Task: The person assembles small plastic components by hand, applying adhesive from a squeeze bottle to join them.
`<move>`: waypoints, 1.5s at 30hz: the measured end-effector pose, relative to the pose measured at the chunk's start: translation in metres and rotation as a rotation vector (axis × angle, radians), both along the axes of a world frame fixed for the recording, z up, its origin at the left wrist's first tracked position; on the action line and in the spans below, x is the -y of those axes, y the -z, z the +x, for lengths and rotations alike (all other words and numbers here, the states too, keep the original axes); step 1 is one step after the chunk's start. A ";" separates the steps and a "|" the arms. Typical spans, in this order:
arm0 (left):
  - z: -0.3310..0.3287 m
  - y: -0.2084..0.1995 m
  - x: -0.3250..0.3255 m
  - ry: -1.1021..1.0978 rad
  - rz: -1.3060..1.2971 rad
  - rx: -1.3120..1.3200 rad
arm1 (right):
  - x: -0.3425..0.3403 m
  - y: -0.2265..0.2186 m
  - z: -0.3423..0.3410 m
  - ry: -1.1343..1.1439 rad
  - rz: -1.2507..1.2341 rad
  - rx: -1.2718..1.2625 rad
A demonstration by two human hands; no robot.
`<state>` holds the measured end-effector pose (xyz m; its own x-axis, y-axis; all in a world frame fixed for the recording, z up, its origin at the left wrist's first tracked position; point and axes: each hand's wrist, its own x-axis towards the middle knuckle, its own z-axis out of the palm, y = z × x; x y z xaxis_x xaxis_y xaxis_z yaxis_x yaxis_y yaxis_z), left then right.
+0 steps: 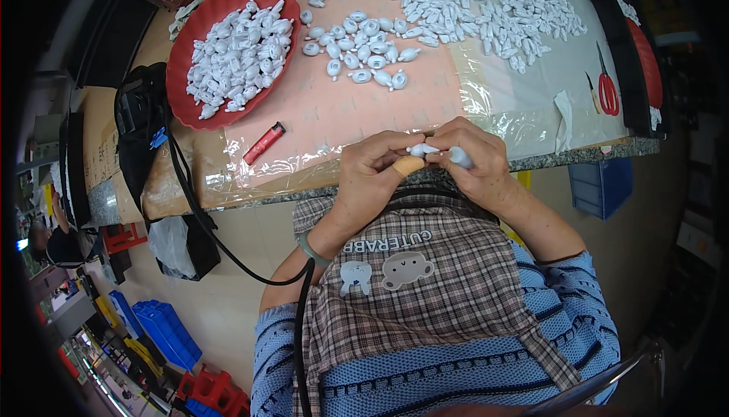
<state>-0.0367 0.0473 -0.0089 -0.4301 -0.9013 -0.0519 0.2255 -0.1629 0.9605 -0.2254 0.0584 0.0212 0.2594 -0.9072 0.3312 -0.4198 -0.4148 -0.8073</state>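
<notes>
Pale object point(460, 157) in right hand point(484, 165) partly hidden, kind uncertain; far-left person point(62, 245) blurred.

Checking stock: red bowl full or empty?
Largely full: small white pieces heap over most of the red bowl, leaving mainly the rim bare.

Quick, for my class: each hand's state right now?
Left hand: closed, pinching a small white piece.
Right hand: curled in at the same piece; whether it grips cannot be told.

Bare pink mat point(338, 113) leaves passing room at the near right of the red bowl point(176, 75); a lighter point(264, 143) obstructs its near side, scattered white pieces point(377, 61) its right.
</notes>
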 end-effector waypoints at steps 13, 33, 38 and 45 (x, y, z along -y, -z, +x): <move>0.004 -0.007 0.004 0.103 0.272 -0.242 | 0.014 -0.021 -0.009 -0.077 0.033 0.006; 0.012 -0.006 0.012 0.098 0.643 -0.710 | 0.007 -0.011 -0.013 0.015 0.304 0.297; 0.043 -0.020 0.035 -0.072 0.290 -0.494 | 0.002 -0.010 -0.019 0.073 0.370 0.301; 0.040 -0.041 0.038 -0.035 0.457 -0.655 | 0.005 -0.016 -0.015 0.055 0.321 0.344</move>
